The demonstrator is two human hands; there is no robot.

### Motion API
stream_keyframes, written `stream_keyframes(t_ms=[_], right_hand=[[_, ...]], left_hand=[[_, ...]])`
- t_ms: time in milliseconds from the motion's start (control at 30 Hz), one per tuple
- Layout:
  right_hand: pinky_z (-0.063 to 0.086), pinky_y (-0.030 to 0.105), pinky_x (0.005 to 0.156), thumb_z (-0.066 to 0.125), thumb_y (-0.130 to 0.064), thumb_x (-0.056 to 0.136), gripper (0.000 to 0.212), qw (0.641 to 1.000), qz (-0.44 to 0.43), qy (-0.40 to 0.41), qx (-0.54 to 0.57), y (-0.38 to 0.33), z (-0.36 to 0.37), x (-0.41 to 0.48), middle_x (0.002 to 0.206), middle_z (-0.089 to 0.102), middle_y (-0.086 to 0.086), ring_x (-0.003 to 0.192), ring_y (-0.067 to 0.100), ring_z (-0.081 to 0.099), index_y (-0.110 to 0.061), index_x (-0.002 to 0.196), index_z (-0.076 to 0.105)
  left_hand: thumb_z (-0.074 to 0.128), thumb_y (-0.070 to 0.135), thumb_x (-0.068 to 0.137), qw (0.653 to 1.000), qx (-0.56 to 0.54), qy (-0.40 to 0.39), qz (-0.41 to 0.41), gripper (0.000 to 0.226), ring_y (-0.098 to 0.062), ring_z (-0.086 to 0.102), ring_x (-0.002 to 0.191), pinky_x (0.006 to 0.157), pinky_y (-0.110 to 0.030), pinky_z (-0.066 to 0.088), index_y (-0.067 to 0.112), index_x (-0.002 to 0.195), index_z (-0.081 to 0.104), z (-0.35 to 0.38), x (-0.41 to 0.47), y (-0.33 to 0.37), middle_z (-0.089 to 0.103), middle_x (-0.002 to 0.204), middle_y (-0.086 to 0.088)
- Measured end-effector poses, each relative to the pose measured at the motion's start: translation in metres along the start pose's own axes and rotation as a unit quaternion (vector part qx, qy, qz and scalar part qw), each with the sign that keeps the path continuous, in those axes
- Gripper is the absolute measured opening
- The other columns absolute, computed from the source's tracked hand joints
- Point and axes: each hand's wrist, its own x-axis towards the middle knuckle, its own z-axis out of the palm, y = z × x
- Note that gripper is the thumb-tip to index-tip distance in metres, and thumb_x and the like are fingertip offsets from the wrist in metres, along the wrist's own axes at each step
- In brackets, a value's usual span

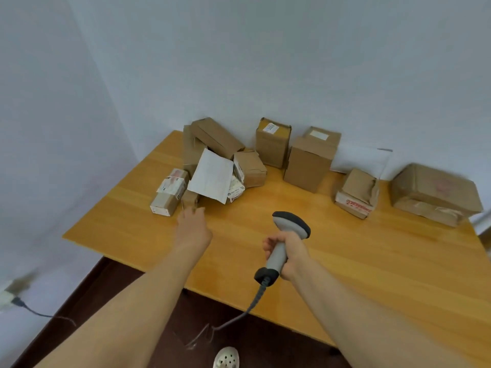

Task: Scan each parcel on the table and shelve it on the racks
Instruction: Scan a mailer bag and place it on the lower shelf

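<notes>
The left hand [192, 224] reaches, fingers loosely spread, for a small brown carton [190, 200] at the near edge of the parcel heap; whether it touches is unclear. The right hand [295, 251] grips a corded barcode scanner [291, 223] by its handle. The carton looks light and stiff, best pinched across its sides. Beside it on the wooden table [358, 261] lie a taped box [170, 193] and a limp white mailer [212, 179], all shut, contents hidden.
</notes>
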Motion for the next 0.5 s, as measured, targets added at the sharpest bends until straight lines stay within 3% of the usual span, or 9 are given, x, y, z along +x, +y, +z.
stream_keyframes(t_ms=[133,300,400,500], right_hand=[[0.046,0.023,0.042,0.057,0.001,0.085,0.003,1.000,0.015,-0.002,0.001,-0.019,0.028,0.034,0.064,0.063,0.011,0.046,0.017,0.058,0.001,0.086,0.060],[0.046,0.022,0.042,0.056,0.001,0.088,0.011,0.999,0.037,0.004,0.014,-0.029,0.040,0.065,0.059,0.064,0.008,0.044,0.014,0.059,-0.001,0.078,0.060],[0.046,0.023,0.042,0.057,0.001,0.087,0.009,0.999,0.050,0.008,0.016,-0.031,0.044,0.081,0.065,0.065,0.011,0.045,0.015,0.059,0.001,0.079,0.061],[0.046,0.023,0.043,0.059,0.001,0.086,0.008,0.998,0.061,0.001,0.012,-0.034,0.049,0.094,0.065,0.066,0.011,0.046,0.015,0.060,0.001,0.079,0.061]], left_hand=[[0.056,0.013,0.093,0.988,0.136,0.030,0.072,0.073,-0.029,0.002,0.148,0.119,-0.039,0.015,0.015,0.152,0.013,0.007,0.072,0.004,0.006,0.160,-0.010],[0.045,0.010,0.098,0.956,0.263,0.014,0.130,0.081,-0.030,-0.017,0.147,0.120,-0.044,-0.001,0.016,0.152,-0.016,0.022,0.125,0.012,-0.021,0.158,-0.013],[0.048,0.011,0.098,0.947,0.291,0.003,0.134,0.087,-0.031,-0.018,0.146,0.120,-0.047,-0.003,0.016,0.150,-0.021,0.031,0.145,0.019,-0.023,0.158,-0.014],[0.051,0.014,0.097,0.947,0.296,-0.019,0.122,0.083,-0.032,-0.008,0.148,0.120,-0.048,0.000,0.015,0.153,-0.010,0.033,0.155,0.022,-0.010,0.160,-0.014]])
